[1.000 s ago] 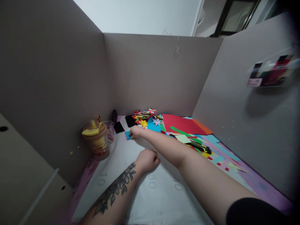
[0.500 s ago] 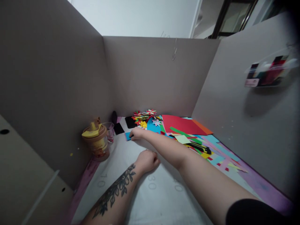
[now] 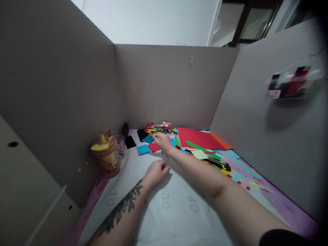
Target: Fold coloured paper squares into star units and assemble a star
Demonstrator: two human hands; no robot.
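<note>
A: Log entry, left to right. What is at the left?

B: A yellow-lidded cup (image 3: 106, 154) stands well left of my fingers. My left hand (image 3: 156, 171) rests on the cutting mat (image 3: 164, 218), loosely curled, holding nothing.

A: And the right hand?

B: My right hand (image 3: 164, 141) reaches out, fingers pinched on a small yellow piece; whether they grip it I cannot tell. Blue square (image 3: 143, 149) and red square (image 3: 154, 147) lie just left of the fingertips, folded paper stars (image 3: 157, 127) just beyond.

A: Progress?

B: I judge many stars done; uncut sheets (image 3: 198, 137) and a utility knife (image 3: 219, 163) remain to the right.
</note>
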